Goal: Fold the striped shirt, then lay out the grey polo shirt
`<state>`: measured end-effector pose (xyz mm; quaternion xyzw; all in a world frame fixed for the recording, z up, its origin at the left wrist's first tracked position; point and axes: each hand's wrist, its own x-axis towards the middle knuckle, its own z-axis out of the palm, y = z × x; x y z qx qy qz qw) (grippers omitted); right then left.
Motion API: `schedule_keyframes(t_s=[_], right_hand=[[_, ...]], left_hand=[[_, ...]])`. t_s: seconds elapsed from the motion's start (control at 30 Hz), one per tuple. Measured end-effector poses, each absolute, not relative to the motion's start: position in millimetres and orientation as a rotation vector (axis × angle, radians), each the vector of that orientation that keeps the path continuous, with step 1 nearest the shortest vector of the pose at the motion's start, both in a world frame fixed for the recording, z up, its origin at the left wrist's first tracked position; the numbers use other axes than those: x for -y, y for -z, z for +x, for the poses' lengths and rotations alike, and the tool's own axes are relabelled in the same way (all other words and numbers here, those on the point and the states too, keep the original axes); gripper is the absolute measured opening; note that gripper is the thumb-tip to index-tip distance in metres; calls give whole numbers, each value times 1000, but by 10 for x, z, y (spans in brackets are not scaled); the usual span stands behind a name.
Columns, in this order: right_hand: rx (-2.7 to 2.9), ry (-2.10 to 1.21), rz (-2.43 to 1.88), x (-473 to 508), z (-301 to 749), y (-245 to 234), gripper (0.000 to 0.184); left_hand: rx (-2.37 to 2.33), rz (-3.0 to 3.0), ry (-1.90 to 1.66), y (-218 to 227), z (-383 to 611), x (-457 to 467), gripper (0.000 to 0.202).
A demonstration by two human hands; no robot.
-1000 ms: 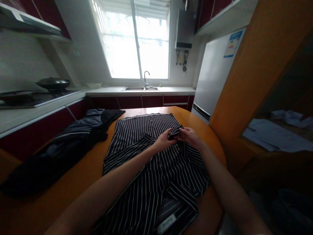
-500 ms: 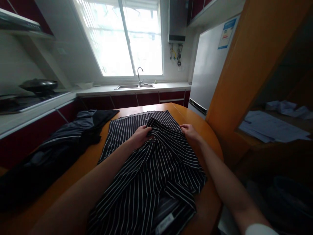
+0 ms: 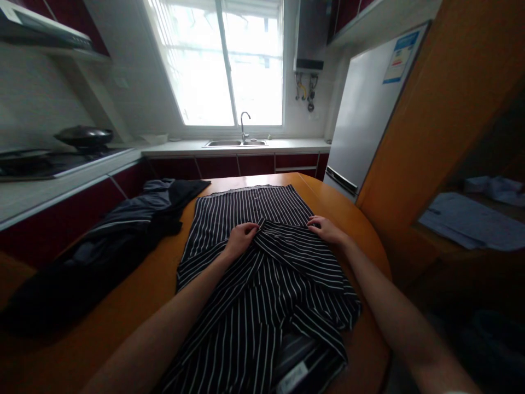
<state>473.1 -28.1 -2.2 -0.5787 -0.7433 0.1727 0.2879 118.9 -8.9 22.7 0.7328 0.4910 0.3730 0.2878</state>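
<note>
A black shirt with white stripes (image 3: 262,284) lies spread on the wooden table, its hem toward the window and its collar with a pale label near me. Both sleeves are folded inward across the body. My left hand (image 3: 241,239) pinches the end of a sleeve at the middle of the shirt, fingers closed on the cloth. At the shirt's right edge, my right hand (image 3: 325,227) has its thumb and fingertips closed on the folded fabric.
Dark clothing (image 3: 118,235) lies in a heap on the left of the wooden table (image 3: 348,216). Beyond are a counter with a sink (image 3: 235,143), a stove with a wok (image 3: 84,137), and a fridge (image 3: 369,104). Papers (image 3: 471,221) rest on a shelf at right.
My left hand has lowered the sleeve end onto the shirt, so the sleeve now lies flatter. My right hand stays at the right edge. The view has shifted slightly left.
</note>
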Motion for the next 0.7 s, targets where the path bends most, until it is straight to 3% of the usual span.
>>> schedule_keyframes(t_s=[0.37,0.7], right_hand=[[1952,-486,-1681,338,4846,-87,28],[1810,-404,-1660,307,4800,-38,17]], left_hand=[[-1253,2135,-1013,-96,1158,88,22],[-1301,2127,-974,-91,1156,60,26]])
